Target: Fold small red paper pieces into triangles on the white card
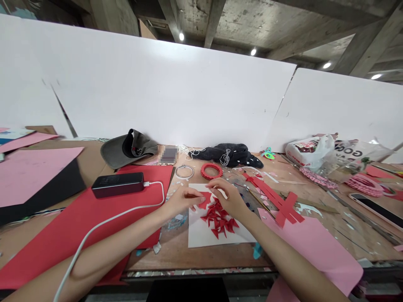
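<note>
My left hand (182,200) and my right hand (226,198) hover close together over a white paper sheet (201,235). The left fingertips pinch at the edge of a folded red paper piece (205,200). My right fingers curl down just beside that piece, and whether they hold anything is hidden. Below both hands, a cluster of small red paper triangles (218,220) lies on the sheet. White paper scraps are scattered near the sheet's left edge.
A black power bank (118,184) with a white cable lies on a red card sheet (78,222). Pink card (311,247) lies under long red paper strips (277,201). A red paper ring (211,170), grey cap (127,149), dark cloth (228,154) and plastic bags (310,152) stand farther back.
</note>
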### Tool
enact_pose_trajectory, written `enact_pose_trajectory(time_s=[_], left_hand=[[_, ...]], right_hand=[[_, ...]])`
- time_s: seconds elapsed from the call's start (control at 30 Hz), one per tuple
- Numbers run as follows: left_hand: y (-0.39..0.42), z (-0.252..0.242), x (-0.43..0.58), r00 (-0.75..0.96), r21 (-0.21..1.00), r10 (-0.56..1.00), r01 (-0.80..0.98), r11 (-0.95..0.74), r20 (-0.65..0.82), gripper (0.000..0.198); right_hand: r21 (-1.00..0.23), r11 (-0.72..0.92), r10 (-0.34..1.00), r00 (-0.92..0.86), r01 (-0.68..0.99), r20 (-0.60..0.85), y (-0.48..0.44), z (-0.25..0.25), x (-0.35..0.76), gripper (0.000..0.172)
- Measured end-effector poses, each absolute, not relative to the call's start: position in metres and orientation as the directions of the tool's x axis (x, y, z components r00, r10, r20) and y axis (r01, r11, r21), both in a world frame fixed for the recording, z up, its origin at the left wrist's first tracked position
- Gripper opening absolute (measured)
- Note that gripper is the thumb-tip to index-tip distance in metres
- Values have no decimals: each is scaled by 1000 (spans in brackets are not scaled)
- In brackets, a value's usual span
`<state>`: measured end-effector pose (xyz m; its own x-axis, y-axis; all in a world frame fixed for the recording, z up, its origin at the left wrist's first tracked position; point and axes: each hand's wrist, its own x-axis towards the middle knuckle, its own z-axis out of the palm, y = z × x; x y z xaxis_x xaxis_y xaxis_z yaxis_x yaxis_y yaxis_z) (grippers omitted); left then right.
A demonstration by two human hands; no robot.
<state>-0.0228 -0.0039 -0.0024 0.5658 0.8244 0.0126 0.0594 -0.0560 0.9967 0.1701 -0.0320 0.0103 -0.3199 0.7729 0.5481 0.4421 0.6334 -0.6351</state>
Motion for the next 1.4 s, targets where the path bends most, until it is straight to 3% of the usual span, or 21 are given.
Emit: enact_pose_trajectory(time_s=[0.07, 0.17, 0.3, 0.53, 0.8, 0.93, 1.1, 1.23, 1.4], left_hand=[[-5, 0, -24, 501, 999, 864, 9, 48, -45, 22], [-6, 2, -24, 459, 959, 875, -148, 243, -152, 16], [-9, 2, -21, 472, 873, 846, -271, 406, -247, 14], [-8, 1, -22, 540, 857, 799, -247, 452, -265, 13], [-9, 3, -24, 527, 895, 815, -204, 397, -242, 19], [-11, 2, -21, 504, 916, 842, -214, 338, -193, 18], [-14, 5, -21, 554, 962, 826, -156, 223, -102, 18], [-15, 8, -21, 604, 956, 785, -127, 265, -137, 20], [-14, 9, -21, 618, 988, 782, -53, 144, -80, 22]], right_hand=[[-496, 730, 672, -364, 470, 645, -35, 12, 169, 20], [-311, 804, 569, -507, 506, 647, -36, 10, 168, 23], [-242, 819, 532, -531, 520, 660, -32, 4, 171, 22], [-451, 818, 575, -513, 356, 637, -29, 3, 176, 25], [-481, 788, 614, -432, 385, 660, -29, 4, 172, 13], [-643, 662, 747, -266, 385, 610, -30, 5, 169, 8], [-855, 466, 882, -204, 229, 426, -27, 4, 170, 8], [-875, 440, 884, -265, 200, 384, -26, 7, 171, 8], [-885, 394, 905, -272, 248, 327, -24, 6, 172, 7]])
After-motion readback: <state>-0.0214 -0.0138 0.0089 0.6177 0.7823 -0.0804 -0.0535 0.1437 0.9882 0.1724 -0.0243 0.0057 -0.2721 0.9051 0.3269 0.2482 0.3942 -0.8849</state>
